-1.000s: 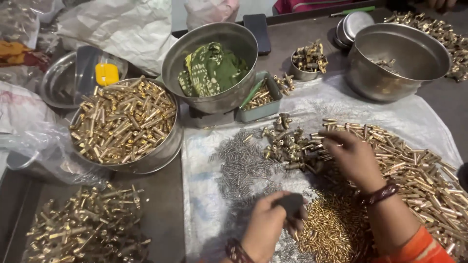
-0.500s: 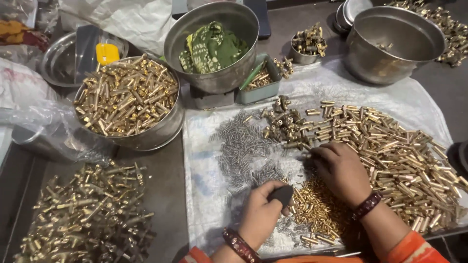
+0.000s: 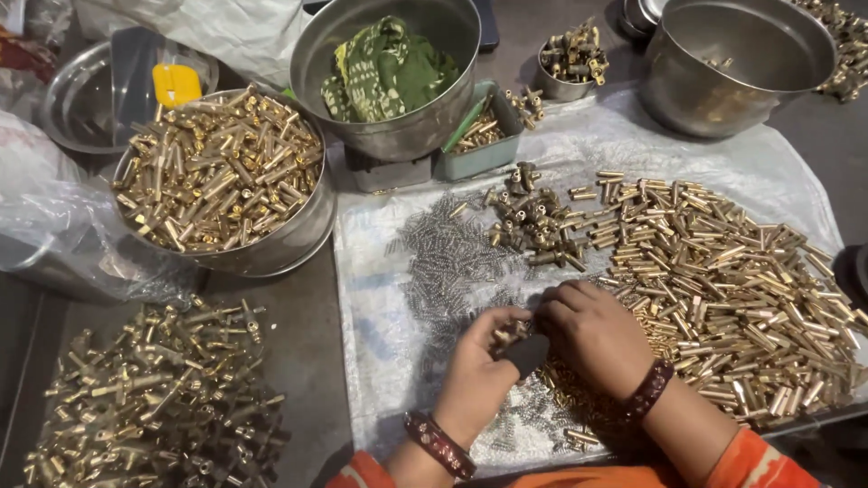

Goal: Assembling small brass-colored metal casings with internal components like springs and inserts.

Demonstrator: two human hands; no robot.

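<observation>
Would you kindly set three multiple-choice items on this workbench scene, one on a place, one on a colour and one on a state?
1. Where does the green cloth lie?
A. In the steel bowl at the top middle
B. On the heap of brass tubes at the right
C. Under the person's wrists

2. What colour is the small flat thing in the shallow steel dish at the top left?
A. Red
B. Yellow
C. Blue

3. How do the left hand and right hand stand?
A. Far apart, flat on the table
B. Raised over the big pot
C. Close together over the white sheet, fingers on a small dark piece

Answers: 1 A, the cloth sits inside that bowl. 2 B, it shows bright yellow. 3 C, both hands meet at the dark piece between the springs and brass parts.
</observation>
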